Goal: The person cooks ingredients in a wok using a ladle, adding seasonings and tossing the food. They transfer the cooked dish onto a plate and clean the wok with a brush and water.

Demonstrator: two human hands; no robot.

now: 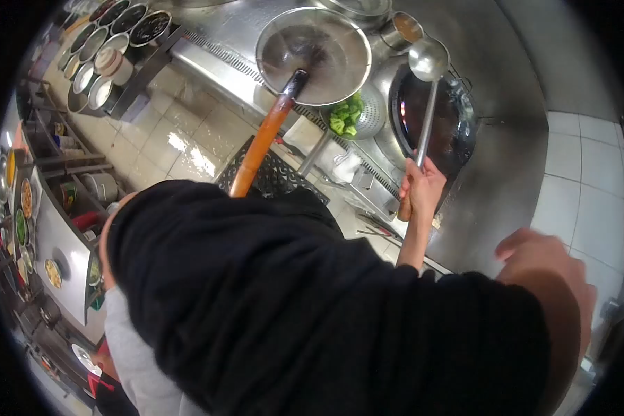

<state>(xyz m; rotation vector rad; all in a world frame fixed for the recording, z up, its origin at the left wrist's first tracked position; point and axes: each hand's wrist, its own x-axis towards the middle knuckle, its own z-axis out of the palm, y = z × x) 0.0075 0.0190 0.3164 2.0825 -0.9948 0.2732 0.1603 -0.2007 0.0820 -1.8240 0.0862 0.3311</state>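
Observation:
My right hand (426, 186) grips the wooden-ended handle of a long metal ladle (428, 61). The ladle's bowl is over the far rim of a dark wok (433, 114), near a metal container (403, 31) with brownish liquid. A black sleeve crosses the view close up and covers much of the lower half. Beyond its right end is my left hand (549, 267), blurred, its fingers hard to make out. Left of the wok, green vegetable pieces (345, 114) sit in a perforated metal strainer (371, 114).
A wide metal pan (263, 52) with a long wooden handle (263, 145) lies at the upper middle. Several sauce containers (149, 28) line the upper left. Along the left stands a counter (62, 236) with food dishes. Part of another person (107, 388) shows at lower left.

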